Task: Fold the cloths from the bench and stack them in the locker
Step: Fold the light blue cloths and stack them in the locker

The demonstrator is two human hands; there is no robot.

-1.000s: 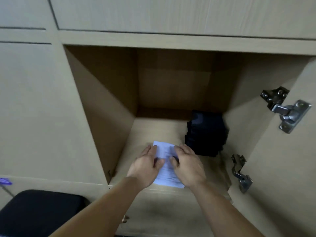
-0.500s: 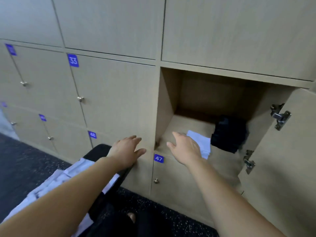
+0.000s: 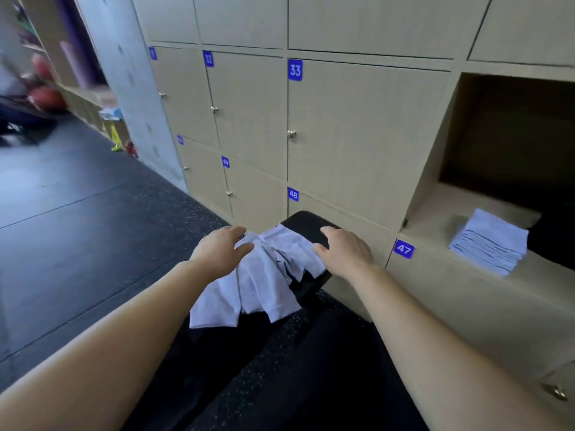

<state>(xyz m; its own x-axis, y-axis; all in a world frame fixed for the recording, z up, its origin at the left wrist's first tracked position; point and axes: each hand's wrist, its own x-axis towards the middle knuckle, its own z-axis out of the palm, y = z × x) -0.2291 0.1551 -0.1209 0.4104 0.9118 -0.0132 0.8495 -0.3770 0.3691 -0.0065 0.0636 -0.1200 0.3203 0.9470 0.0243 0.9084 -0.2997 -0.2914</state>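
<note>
A loose heap of white cloths [image 3: 264,281] lies on the black bench [image 3: 306,223] in front of the lockers. My left hand [image 3: 219,253] hovers over the heap's left side with fingers spread, holding nothing. My right hand [image 3: 347,251] hovers over its right side, fingers relaxed and empty. At the right, the open locker [image 3: 435,213] holds a stack of folded white cloths [image 3: 491,241] near its front edge. A dark folded pile [image 3: 557,244] sits beside the stack, partly cut off by the frame.
Closed beige locker doors numbered 33 [image 3: 295,70], 48 [image 3: 293,194] and 47 [image 3: 403,248] line the wall. Dark speckled floor [image 3: 93,228] stretches to the left. Shelves with balls and mats [image 3: 43,88] stand blurred at the far left.
Both hands have left the folded white cloth in the locker and swung left to the heap on the bench. The view turned left and down with them.
</note>
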